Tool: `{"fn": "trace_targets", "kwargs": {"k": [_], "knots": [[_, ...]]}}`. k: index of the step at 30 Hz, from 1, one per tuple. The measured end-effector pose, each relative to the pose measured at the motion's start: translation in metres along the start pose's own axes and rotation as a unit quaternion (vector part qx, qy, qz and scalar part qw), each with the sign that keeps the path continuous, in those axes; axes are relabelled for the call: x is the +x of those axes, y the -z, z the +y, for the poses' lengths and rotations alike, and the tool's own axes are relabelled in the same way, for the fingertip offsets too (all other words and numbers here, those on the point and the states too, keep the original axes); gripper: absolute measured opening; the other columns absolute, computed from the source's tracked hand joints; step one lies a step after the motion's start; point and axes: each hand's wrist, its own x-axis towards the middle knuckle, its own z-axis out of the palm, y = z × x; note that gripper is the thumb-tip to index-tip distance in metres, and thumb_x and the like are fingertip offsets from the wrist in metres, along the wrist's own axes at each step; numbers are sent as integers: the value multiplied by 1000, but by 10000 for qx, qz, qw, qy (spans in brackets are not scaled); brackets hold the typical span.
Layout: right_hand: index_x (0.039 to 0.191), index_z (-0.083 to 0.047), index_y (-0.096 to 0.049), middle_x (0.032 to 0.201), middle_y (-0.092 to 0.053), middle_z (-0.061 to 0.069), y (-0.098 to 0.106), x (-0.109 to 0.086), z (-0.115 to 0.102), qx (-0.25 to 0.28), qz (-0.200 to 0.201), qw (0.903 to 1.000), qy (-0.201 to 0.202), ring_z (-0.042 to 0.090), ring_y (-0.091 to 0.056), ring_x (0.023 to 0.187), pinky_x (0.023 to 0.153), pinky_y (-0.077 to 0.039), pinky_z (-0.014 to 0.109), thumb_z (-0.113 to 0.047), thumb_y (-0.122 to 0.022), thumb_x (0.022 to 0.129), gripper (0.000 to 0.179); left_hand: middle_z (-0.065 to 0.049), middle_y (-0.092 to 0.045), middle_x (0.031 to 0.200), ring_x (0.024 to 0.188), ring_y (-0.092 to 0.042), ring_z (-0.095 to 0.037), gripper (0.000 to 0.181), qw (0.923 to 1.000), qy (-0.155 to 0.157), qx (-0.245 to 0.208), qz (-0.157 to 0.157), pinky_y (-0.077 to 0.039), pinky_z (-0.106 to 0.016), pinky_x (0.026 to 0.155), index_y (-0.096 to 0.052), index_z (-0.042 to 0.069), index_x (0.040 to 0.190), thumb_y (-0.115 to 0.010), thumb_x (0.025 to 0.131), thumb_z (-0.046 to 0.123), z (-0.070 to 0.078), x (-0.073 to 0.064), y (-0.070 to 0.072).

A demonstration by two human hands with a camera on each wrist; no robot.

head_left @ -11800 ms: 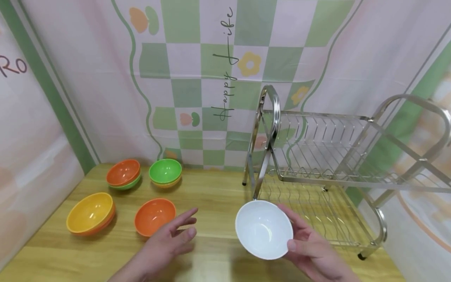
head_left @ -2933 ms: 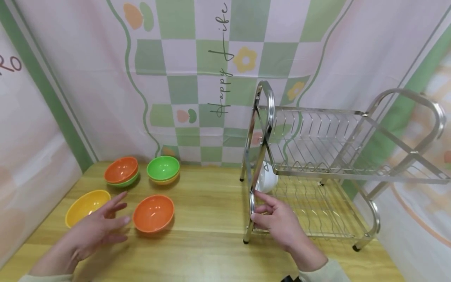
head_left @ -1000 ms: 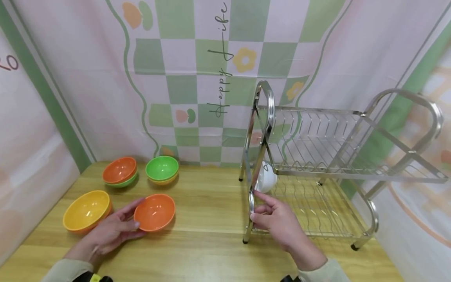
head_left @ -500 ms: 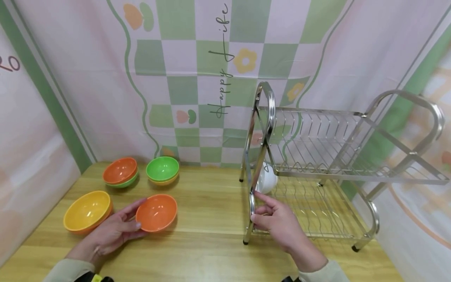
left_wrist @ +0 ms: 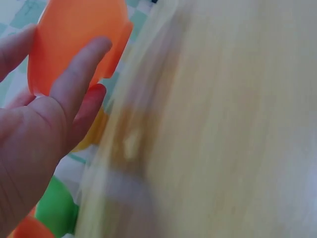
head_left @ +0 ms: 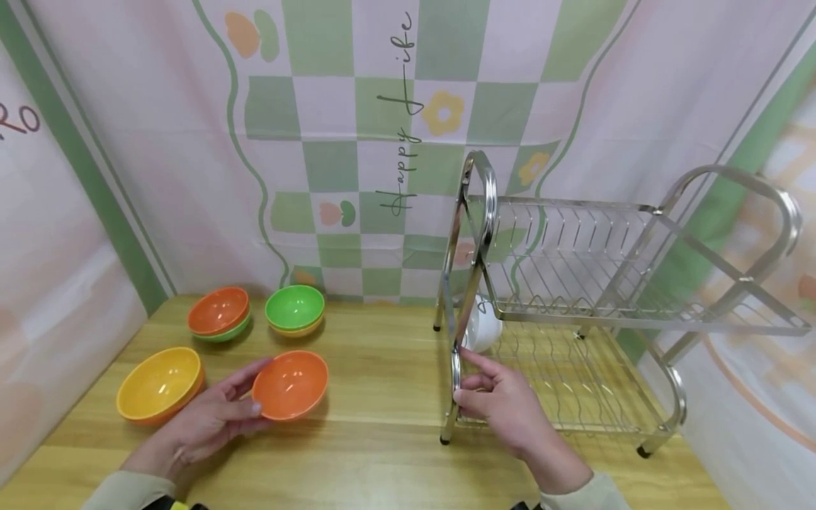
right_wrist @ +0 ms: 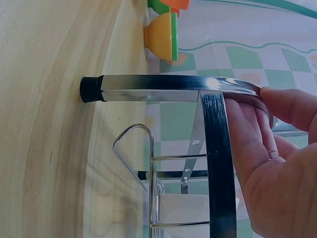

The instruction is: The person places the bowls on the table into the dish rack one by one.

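Note:
My left hand [head_left: 213, 418] holds an orange bowl [head_left: 290, 386] by its left side, thumb at the near rim and fingers behind. In the left wrist view the bowl's underside and foot [left_wrist: 118, 52] show, apart from the wooden surface. My right hand [head_left: 506, 407] grips the left front post [right_wrist: 148, 88] of a two-tier metal dish rack [head_left: 574, 326], fingers curled round the bend of the tube. A white bowl [head_left: 484, 327] stands on its side at the left end of the lower tier, partly hidden by the post and upper rail.
Left of the orange bowl stands a yellow bowl [head_left: 159, 382] stacked in an orange one. Behind are an orange bowl [head_left: 219, 312] over a green one, and a green bowl [head_left: 295, 307] over a yellow one. A patterned curtain [head_left: 357, 163] hangs behind the wooden table [head_left: 382, 453].
The white bowl went from my right hand into the rack's lower tier, and that hand took hold of the post. My left hand took the orange bowl and shifted it slightly right.

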Motion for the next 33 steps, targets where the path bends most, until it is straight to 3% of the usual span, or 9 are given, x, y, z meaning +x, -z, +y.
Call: {"fn": "trace_targets", "kwargs": {"k": [9,18,28,33], "knots": [[147,-5,-48,98,-66,21,2,-1,2,-24,-41,10000,24,31,-68,83,76,-61,37,8,-74,83,71,-23,3,159,127,-49,-31,76,9999,-37,53,-118,-40,-57,105,-24,11,159,-57,94,-11,7,0,-20],[147,-6,-47,98,-66,19,1,-1,2,-78,-26,10000,35,30,-68,83,76,-61,37,7,-74,83,71,-17,-24,153,127,-49,-32,72,9986,-190,269,-419,-42,-57,104,-30,12,157,-58,94,-9,12,-3,-53],[146,-7,-50,96,-68,17,1,-1,2,-70,34,10000,-11,29,-69,83,75,-61,37,6,-74,83,69,-16,-30,150,125,-52,-34,74,9990,-46,40,-432,-43,-58,102,-29,5,156,-61,91,-10,12,-4,-87],[147,-7,-49,97,-68,17,2,-1,2,-112,19,9999,17,29,-69,82,75,-61,37,5,-75,84,69,-17,-26,153,126,-51,-34,74,9989,5,-65,-468,-44,-58,101,-29,3,155,-61,90,-11,11,-4,-100]]}}
